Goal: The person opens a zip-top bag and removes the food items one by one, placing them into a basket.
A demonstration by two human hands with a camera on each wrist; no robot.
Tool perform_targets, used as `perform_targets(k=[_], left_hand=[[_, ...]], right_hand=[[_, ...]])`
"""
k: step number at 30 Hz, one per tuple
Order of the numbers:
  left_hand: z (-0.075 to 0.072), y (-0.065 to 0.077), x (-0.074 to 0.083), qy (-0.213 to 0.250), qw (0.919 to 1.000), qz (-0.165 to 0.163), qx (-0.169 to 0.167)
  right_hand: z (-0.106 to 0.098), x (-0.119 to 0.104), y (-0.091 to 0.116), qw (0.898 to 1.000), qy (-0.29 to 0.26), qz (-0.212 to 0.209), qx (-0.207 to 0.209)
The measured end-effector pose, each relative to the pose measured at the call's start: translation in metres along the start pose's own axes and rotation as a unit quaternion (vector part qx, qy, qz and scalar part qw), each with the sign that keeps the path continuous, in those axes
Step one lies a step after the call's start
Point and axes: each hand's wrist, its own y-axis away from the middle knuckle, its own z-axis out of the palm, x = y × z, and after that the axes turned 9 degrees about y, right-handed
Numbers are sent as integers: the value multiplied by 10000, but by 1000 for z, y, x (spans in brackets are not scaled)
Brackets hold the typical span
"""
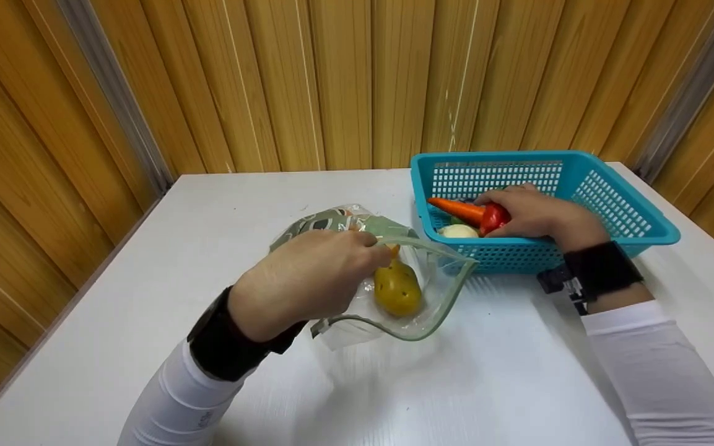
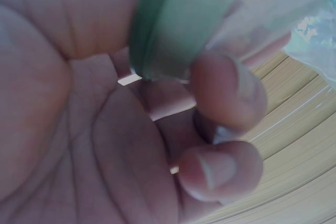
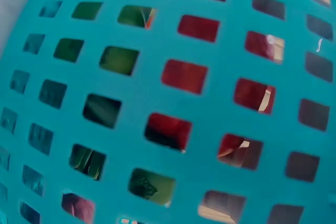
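Note:
In the head view, my left hand (image 1: 313, 272) pinches the rim of a clear zip bag (image 1: 443, 310) with a green closure, its mouth apart. The left wrist view shows the green closure strip (image 2: 157, 30) between thumb and fingers. Inside the bag lies a yellow-brown potato (image 1: 399, 290) with dark spots, an orange tip just above it. My right hand (image 1: 533, 214) reaches into a turquoise basket (image 1: 487, 255), fingers curled round a shiny red bell pepper (image 1: 494, 219). A carrot (image 1: 456, 209) and a pale onion-like vegetable (image 1: 458, 231) lie beside it.
The basket wall (image 3: 131, 87) fills the right wrist view, with red and green vegetables showing through its holes. A white table (image 1: 208, 217) carries bag and basket. Wood-look panels (image 1: 344, 87) rise behind its back edge.

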Motion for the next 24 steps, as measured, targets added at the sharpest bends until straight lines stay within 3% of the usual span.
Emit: perform_targets(k=[6,12,19,24], left_hand=[[0,-1,0,9,10000,-21,-23],[-1,-1,1,-19,9999,-63,-149],[-1,0,1,24,10000,12,-30],[-1,0,0,8,10000,22,19]], right_hand=[[1,0,-1,9999,-106,39,55],[-3,2,3,9994,-232,-178,182],[-17,-5,14,9984,-540,148,32],[-31,-18,25,9992,-250,68,316]])
